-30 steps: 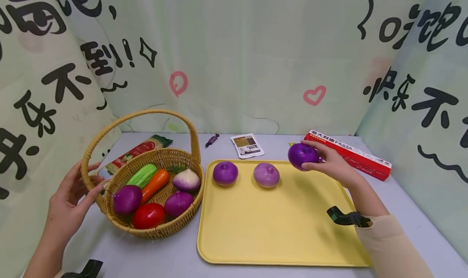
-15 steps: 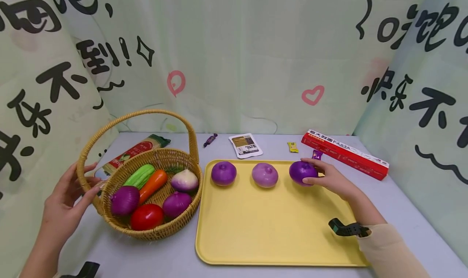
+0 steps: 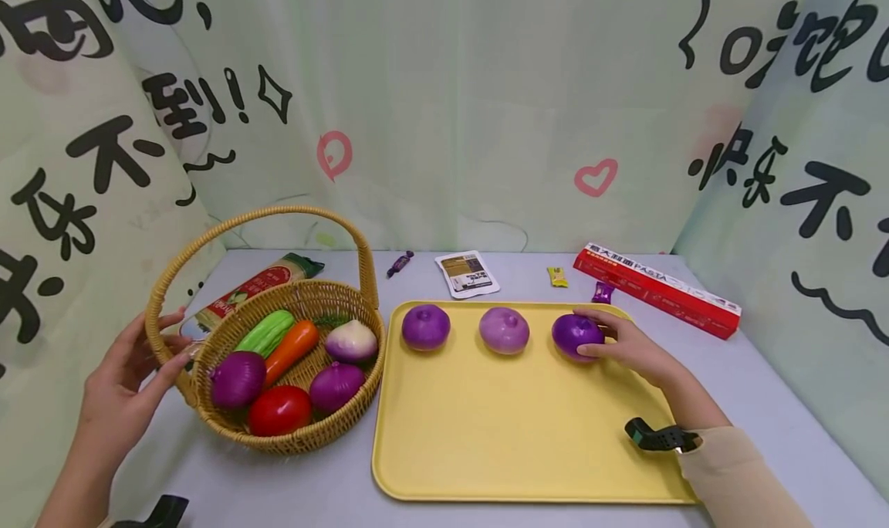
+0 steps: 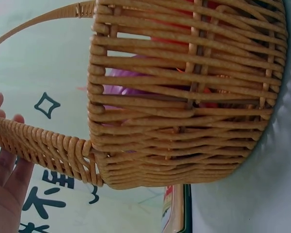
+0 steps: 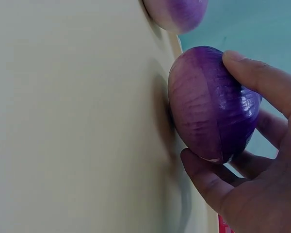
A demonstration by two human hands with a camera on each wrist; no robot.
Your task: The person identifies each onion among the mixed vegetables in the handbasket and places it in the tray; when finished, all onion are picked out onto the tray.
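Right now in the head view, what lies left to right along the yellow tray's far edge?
Deep purple onion → paler purple onion → dark purple onion, gripped by the right hand, all on the yellow tray.

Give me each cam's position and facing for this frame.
Head: up high, looking down at the table; shows wicker basket, yellow tray, both forearms, left hand, right hand.
Left wrist: low beside the basket wall; left fingers behind the handle.
Right wrist: close over the tray; right fingers grip the purple onion.
Shared: head and right wrist both show that onion.
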